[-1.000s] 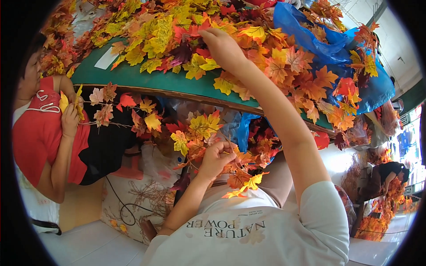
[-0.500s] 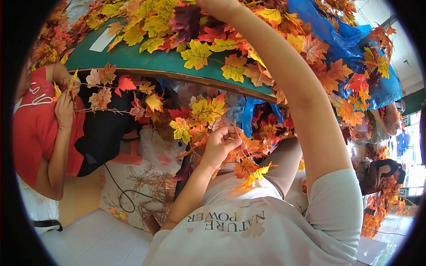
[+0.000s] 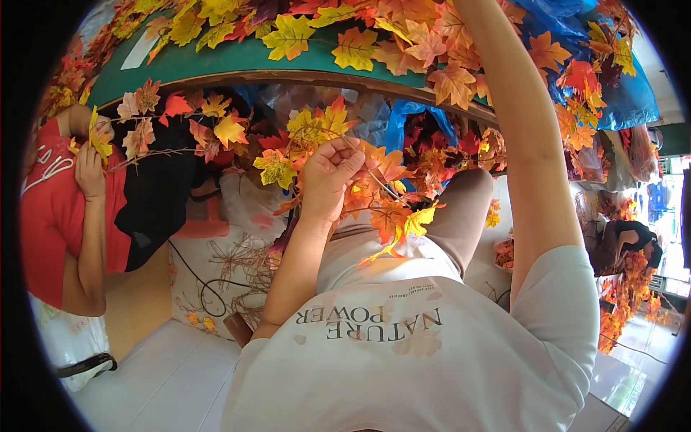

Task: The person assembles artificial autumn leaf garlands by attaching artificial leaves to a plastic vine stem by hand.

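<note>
My left hand (image 3: 331, 176) is closed in a pinch on the thin brown stem of an artificial maple leaf garland (image 3: 389, 219), above my lap. Its orange and yellow leaves spread to both sides of the fingers, some hanging down over my shirt. My right forearm (image 3: 507, 79) reaches up across the green table to the top edge of the picture. The right hand itself lies outside the frame, so what it touches is hidden.
The green table (image 3: 237, 61) is heaped with autumn leaves. A blue plastic bag (image 3: 630, 101) stands at the right. On the left, a co-worker in a red top (image 3: 79, 209) holds another leaf garland (image 3: 140, 137). Loose brown stems (image 3: 241, 270) lie below, beside a black cable (image 3: 196, 288).
My right arm has swung to the right and its hand has left the picture. The left hand, still pinching the garland stem, appears higher and slightly further left as the view shifts.
</note>
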### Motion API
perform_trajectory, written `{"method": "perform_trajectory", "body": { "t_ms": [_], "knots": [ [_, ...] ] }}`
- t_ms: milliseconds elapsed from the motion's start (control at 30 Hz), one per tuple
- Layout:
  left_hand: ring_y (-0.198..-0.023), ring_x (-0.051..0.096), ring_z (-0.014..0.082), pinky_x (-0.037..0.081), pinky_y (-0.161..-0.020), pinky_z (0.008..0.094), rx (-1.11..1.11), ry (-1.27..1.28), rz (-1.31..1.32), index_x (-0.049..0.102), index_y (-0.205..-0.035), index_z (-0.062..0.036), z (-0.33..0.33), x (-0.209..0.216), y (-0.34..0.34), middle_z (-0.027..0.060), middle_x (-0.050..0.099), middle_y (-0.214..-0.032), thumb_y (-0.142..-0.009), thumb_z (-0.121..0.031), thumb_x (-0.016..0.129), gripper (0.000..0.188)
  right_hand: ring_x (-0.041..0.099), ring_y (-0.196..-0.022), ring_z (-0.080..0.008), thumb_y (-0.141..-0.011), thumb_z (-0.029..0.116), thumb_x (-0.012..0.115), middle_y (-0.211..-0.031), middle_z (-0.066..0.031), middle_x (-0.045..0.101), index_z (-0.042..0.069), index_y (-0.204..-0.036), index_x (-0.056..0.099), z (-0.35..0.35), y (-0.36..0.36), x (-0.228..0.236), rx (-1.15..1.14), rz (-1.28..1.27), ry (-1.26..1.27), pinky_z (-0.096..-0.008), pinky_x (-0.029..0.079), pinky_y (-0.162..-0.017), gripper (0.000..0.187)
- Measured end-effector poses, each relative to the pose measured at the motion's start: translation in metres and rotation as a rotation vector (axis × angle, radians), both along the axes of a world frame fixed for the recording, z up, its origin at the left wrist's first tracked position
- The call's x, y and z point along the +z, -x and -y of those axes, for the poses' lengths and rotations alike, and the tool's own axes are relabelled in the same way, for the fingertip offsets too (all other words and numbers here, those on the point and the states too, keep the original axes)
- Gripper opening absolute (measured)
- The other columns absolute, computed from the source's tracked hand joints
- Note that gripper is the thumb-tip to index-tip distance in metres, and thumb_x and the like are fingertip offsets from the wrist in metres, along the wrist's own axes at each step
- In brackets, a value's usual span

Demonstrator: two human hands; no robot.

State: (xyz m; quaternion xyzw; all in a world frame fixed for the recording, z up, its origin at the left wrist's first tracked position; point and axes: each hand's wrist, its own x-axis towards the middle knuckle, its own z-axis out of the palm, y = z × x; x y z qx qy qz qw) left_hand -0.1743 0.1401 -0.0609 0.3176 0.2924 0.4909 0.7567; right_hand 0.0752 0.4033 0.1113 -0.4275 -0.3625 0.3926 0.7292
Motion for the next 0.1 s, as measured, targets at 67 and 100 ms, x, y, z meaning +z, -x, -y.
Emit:
{"method": "perform_trajectory", "body": {
  "t_ms": [67, 100],
  "knots": [
    [-0.081, 0.065, 0.0167, 0.051, -0.067, 0.0243, 0.011, -0.004, -0.009, 0.056, -0.103, -0.0034, 0.007, -0.003, 0.003, 0.0031, 0.061, -0.089, -0.085, -0.006, 0.061, 0.020, 0.062, -0.073, -0.0199, -0.076, 0.001, 0.069, -0.089, -0.0112, 0.063, 0.007, -0.111, 0.052, 0.034, 0.006, -0.005, 0.071, 0.524, 0.165, -0.0292, 0.052, -0.054, 0.039],
    [-0.082, 0.065, 0.0170, 0.051, -0.067, 0.0243, 0.006, -0.017, -0.008, 0.055, -0.105, -0.0037, 0.008, -0.002, 0.001, 0.0029, 0.061, -0.090, -0.085, -0.008, 0.060, 0.021, 0.063, -0.080, -0.0209, -0.074, 0.004, 0.071, -0.096, -0.0122, 0.064, 0.017, -0.128, 0.045, 0.044, 0.004, -0.005, 0.089, 0.833, 0.192, -0.0342, 0.054, -0.058, 0.061]
  ]
}}
